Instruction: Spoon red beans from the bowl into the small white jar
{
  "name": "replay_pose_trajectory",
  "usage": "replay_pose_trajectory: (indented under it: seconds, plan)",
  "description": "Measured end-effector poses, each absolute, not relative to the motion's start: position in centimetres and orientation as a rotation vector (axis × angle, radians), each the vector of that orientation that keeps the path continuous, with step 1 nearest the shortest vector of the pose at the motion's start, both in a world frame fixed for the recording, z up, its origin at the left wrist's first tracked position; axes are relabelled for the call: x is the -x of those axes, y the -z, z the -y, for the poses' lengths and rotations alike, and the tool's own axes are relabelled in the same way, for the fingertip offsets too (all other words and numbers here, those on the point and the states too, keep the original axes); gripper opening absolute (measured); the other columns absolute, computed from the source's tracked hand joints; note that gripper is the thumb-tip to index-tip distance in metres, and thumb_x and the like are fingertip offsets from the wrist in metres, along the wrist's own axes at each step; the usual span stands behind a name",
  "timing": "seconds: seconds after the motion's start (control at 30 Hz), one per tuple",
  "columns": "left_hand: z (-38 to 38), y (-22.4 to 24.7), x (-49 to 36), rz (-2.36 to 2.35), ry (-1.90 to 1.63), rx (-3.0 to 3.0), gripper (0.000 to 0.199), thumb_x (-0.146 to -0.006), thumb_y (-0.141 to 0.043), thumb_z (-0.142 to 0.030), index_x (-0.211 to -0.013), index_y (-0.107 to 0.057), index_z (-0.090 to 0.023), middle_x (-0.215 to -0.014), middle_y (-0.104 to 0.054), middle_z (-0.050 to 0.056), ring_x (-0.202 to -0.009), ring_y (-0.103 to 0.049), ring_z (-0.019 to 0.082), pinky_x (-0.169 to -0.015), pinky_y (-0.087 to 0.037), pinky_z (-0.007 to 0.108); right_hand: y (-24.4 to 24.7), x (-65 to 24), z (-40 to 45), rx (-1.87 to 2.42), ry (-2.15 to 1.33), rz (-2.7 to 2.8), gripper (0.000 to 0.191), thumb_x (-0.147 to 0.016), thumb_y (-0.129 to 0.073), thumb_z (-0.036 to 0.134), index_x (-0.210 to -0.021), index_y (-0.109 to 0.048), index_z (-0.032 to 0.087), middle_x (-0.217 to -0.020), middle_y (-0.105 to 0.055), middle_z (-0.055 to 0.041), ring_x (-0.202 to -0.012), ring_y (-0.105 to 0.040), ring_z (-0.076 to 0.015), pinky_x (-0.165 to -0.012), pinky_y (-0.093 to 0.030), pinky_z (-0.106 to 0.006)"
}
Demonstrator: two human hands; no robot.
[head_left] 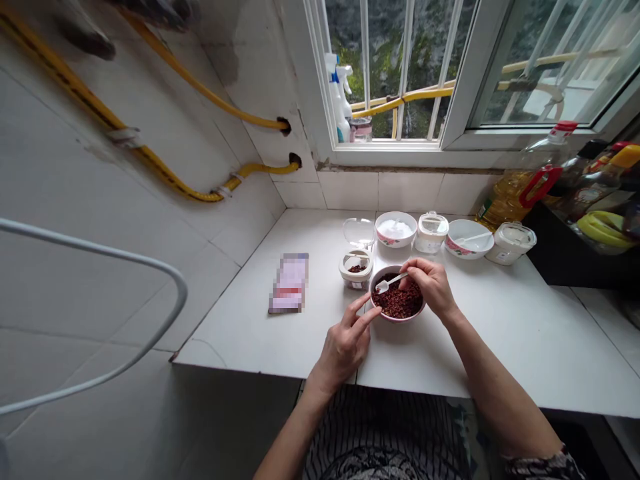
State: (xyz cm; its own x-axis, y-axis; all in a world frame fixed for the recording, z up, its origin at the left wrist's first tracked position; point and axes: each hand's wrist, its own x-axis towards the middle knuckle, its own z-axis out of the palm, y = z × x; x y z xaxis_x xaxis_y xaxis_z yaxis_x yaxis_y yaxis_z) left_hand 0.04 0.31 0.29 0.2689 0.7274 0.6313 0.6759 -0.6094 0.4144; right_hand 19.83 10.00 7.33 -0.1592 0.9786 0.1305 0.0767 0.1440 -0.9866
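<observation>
My right hand (pixel 429 285) is closed on the handle of a small white spoon (pixel 391 283), whose scoop is over the left part of a bowl (pixel 399 320). Dark red dried peppercorn-like grains (pixel 403 303) fill much of this pink-rimmed bowl. Two fingers of my left hand (pixel 350 337) stretch out, apart, with their tips touching the bowl's left rim. Just left of the bowl stands a clear seasoning jar (pixel 356 281), its lid (pixel 359 231) tipped back. Similar red grains and a pale strip, perhaps a spoon handle, show in its mouth.
Behind are a bowl of white powder (pixel 395 229), a lidded jar (pixel 431 232), a flowered bowl with a white spoon (pixel 469 239) and another jar (pixel 511 243). An oil bottle (pixel 515 183) and a dark condiment rack (pixel 565 257) stand right. A blurred packet (pixel 290 283) lies left.
</observation>
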Motion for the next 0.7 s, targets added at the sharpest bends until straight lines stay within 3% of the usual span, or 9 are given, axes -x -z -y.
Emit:
replay_pose_trajectory:
  seconds: [0.17, 0.4, 0.6, 0.7]
  plan:
    - [-0.3, -0.3, -0.1, -1.361, -1.247, -2.431, 0.057, -0.094, -0.045, -0.003, -0.144, -0.045, -0.029, -0.145, -0.052, 0.013, -0.094, -0.072, 0.014, -0.082, -0.062, 0.027, -7.9, -20.4, -10.4, 1.083, -1.192, 1.393, 0.018, -0.075, -0.061, 0.038, -0.074, -0.066, 0.021, -0.055, -0.071, -0.0013, -0.054, -0.065, -0.0178, -0.065, -0.054, -0.032]
    - [-0.3, -0.4, -0.2, -1.355, -1.24, -2.437, 0.054, -0.094, -0.045, -0.003, -0.142, -0.046, -0.027, -0.145, -0.051, 0.014, -0.099, -0.071, 0.015, -0.083, -0.062, 0.028, -8.0, -19.2, -9.8, 0.99, -1.096, 1.468, 0.026, -0.09, -0.058, 0.045, -0.097, -0.065, 0.021, -0.078, -0.077, -0.0047, -0.077, -0.074, -0.0221, -0.081, -0.058, -0.039]
    - [-0.3, -0.3, -0.2, -1.36, -1.213, -2.421, 0.054, -0.094, -0.044, -0.003, -0.143, -0.045, -0.027, -0.149, -0.049, 0.014, -0.099, -0.071, 0.015, -0.086, -0.062, 0.031, -7.6, -17.6, -9.0, 0.921, -0.603, 1.904, 0.017, -0.096, -0.051, 0.029, -0.099, -0.068, 0.024, -0.094, -0.079, -0.0074, -0.094, -0.071, -0.0256, -0.099, -0.049, -0.045]
    - [-0.3, -0.2, -0.2, -1.36, -1.213, -2.426, 0.055, -0.094, -0.044, -0.003, -0.143, -0.045, -0.027, -0.149, -0.049, 0.014, -0.098, -0.071, 0.015, -0.083, -0.063, 0.03, -7.7, -18.3, -8.9, 0.941, -0.591, 1.848, 0.018, -0.096, -0.05, 0.028, -0.099, -0.067, 0.024, -0.093, -0.078, -0.0069, -0.093, -0.071, -0.025, -0.092, -0.053, -0.041]
